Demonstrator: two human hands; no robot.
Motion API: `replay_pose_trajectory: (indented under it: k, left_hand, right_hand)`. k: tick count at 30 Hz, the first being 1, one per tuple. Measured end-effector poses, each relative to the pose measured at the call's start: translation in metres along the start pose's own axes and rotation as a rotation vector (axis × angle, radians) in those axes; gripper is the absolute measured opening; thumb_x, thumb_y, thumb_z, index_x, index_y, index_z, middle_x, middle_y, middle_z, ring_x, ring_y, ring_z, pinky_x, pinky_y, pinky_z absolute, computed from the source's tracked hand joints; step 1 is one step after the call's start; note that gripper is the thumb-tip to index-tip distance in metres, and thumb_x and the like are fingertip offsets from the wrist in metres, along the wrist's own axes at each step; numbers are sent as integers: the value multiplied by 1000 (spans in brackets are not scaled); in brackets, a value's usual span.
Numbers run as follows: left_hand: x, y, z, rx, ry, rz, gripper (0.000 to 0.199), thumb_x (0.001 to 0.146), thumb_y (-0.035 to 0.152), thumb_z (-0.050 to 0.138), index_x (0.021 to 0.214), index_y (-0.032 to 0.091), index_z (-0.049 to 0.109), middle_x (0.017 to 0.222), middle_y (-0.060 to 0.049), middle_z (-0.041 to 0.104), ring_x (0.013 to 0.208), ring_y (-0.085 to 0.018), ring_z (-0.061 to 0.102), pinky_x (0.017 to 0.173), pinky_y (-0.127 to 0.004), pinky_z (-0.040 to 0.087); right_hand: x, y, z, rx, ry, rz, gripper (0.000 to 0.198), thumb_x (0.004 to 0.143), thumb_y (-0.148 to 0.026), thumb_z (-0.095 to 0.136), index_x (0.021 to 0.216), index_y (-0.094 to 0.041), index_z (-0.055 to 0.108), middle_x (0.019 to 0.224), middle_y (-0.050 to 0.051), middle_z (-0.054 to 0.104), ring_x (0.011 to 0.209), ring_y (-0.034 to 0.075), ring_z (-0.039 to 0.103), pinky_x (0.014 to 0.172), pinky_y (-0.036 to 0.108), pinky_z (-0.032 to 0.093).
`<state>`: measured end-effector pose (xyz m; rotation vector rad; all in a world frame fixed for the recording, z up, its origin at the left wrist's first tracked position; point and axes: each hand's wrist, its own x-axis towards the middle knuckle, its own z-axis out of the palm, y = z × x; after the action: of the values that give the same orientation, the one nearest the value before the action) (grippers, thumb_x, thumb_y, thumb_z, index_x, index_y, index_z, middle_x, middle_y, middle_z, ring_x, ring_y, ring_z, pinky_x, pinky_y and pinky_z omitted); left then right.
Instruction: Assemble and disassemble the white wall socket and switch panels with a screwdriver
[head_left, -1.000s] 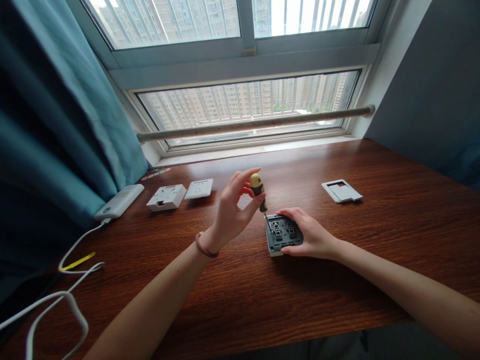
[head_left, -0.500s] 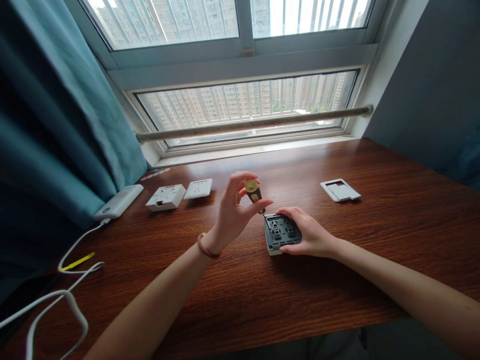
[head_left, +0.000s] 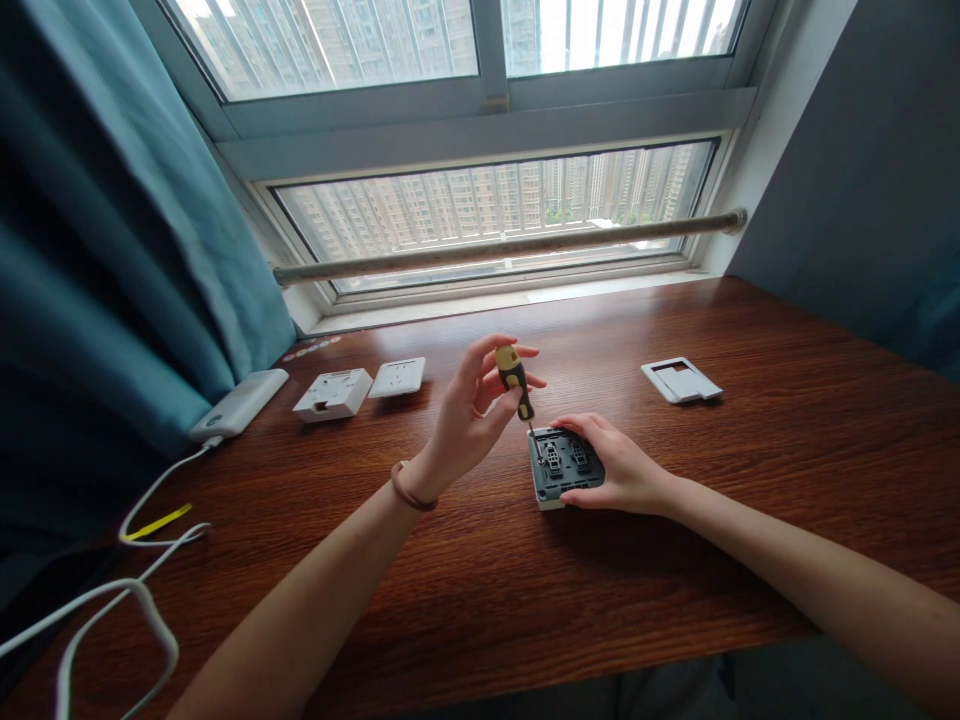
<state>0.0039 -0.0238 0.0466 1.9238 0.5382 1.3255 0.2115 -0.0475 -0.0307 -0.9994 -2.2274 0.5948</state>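
My left hand [head_left: 471, 415] holds a yellow and black screwdriver [head_left: 514, 380] by its handle, thumb on the near side and some fingers spread past it. The screwdriver leans, and its tip meets the left part of a wall switch [head_left: 555, 490] with a dark inner face and a white base. Around the right side of that switch, my right hand [head_left: 619, 465] is closed, pressing it against the table. Two rocker mechanisms show on the dark face. The palm and fingers cover the switch's right edge.
On the brown wooden table [head_left: 465, 600], a white box [head_left: 331, 395] and a socket panel [head_left: 398, 377] lie to the left. A white frame with a loose plate [head_left: 681, 381] is at right. A white power bank [head_left: 240, 403], its cable [head_left: 161, 470] and a yellow strip [head_left: 160, 522] lie far left.
My left hand has shifted its fingers on the screwdriver handle, with the thumb drawn back and the fingers more spread. The handle stands slightly differently; my right hand and the switch stay put.
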Motion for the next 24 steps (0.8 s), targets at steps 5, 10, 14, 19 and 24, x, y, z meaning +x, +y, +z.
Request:
replay_pose_trajectory:
  k: [5,10,14,19,24]
  left_hand:
    - [-3,-8,3,111,171,55,53,64,16,75,106,25,44,98,-1,54,82,-12,56,73,-27,52]
    - [-1,-7,4,86,148,47,44,74,14,65,112,25,46,88,-1,54,79,-12,56,69,-26,52]
    - [0,-2,4,13,8,16,48,84,12,51,127,26,35,107,-7,54,82,-14,60,74,-31,54]
    - [-1,-2,1,-13,-63,4,47,88,15,45,130,28,30,121,-11,49,90,-17,61,77,-35,53]
    - [-3,-8,4,-22,-22,73,53,73,16,67,117,28,39,109,-5,55,90,-16,58,79,-32,51]
  right_hand:
    - [-1,1,1,-4,0,2,79,58,-41,75,125,-19,39,116,11,51,109,24,48,95,36,41]
    - [-1,0,1,-1,-8,8,78,59,-40,75,125,-19,40,116,10,51,108,24,48,94,36,41]
    - [-1,-1,0,2,-12,25,78,58,-41,75,125,-20,41,115,10,51,108,24,48,94,36,41]
    - [0,-1,-1,5,-15,19,78,59,-40,75,126,-20,40,115,10,51,109,24,48,94,37,41]
    - [-1,0,1,11,1,14,79,58,-41,75,125,-21,40,116,10,51,109,25,48,93,39,42]
